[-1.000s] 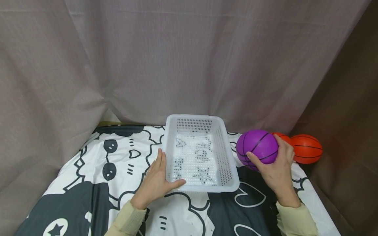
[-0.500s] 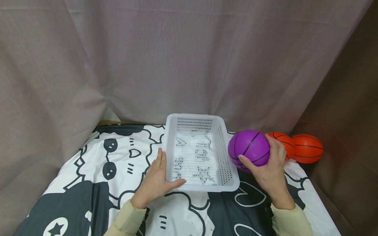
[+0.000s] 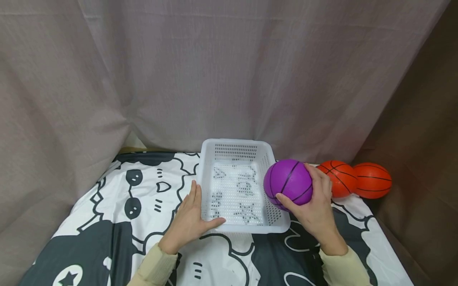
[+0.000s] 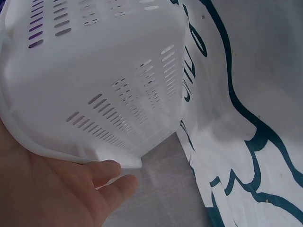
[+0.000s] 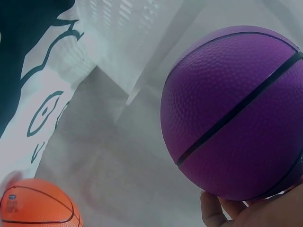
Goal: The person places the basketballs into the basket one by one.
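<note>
A purple ball with black lines (image 3: 288, 182), like a small basketball, is gripped by my right hand (image 3: 316, 206), thumb in front and fingers at its right side. In the head view the ball overlaps the right rim of a white plastic basket (image 3: 245, 229). From the right wrist view, the purple ball (image 5: 232, 113) appears raised above the cloth. My left hand (image 3: 189, 220) rests against the basket's near left corner, thumb along the front rim and fingers straight along the side. The left wrist view has the basket's slotted wall (image 4: 94, 80) beside the left hand (image 4: 61, 189).
Two orange basketballs, the nearer ball (image 3: 338, 178) and the farther ball (image 3: 373, 180), sit side by side at the right. A black-and-white patterned cloth (image 3: 222, 262) covers the surface. Behind it hangs a grey-brown curtain (image 3: 214, 79).
My right hand has carried the purple ball leftward, from beside the basket to over its right rim. More of the nearer orange ball shows now. My left hand and the basket stay put.
</note>
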The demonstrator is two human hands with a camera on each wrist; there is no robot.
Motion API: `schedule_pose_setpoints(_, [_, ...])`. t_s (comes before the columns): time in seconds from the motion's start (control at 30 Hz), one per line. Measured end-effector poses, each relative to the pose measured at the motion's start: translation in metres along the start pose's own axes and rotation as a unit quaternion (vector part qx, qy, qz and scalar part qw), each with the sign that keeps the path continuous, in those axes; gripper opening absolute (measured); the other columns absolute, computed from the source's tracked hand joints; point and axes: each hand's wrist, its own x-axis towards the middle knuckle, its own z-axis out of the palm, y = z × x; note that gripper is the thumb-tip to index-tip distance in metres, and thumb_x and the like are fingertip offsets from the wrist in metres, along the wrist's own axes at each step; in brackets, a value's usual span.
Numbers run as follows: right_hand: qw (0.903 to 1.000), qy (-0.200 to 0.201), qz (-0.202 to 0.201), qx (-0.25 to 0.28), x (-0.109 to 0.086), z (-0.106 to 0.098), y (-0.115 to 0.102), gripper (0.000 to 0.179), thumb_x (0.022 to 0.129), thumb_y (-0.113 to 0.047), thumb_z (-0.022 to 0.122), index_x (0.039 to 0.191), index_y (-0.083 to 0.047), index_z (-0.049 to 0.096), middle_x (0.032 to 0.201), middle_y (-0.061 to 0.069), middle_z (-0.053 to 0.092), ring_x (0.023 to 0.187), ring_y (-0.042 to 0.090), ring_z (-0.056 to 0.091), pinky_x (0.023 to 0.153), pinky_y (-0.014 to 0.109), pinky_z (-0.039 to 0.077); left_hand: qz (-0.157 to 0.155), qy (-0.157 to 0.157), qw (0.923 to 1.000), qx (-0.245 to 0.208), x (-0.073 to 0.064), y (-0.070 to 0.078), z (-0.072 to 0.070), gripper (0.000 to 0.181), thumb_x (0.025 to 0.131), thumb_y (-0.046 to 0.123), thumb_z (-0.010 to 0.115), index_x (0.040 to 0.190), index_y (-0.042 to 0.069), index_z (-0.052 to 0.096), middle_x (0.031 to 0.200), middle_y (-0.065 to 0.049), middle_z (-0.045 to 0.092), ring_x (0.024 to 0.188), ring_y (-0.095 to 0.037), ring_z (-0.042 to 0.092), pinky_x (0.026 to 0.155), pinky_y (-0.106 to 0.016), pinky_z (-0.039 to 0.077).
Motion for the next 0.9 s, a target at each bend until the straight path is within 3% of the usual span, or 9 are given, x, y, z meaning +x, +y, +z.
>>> schedule_pose_setpoints(0.9, [0.9977,-0.063,-0.014,0.022,-0.009,0.029,-0.013,0.101,0.064,-0.036,0.091,0.149,-0.025,0.038,0.146,0.008,0.032,0.13,0.031,0.028,0.086,0.063,0.048,-0.006,0.003,1.0,-0.002,-0.001,0.001,0.0,0.132,0.068,0.085,0.058,0.152,-0.006,0.012,0.159,-0.021,-0.002,0.142,-0.042,0.02,0.112,-0.055,0.024])
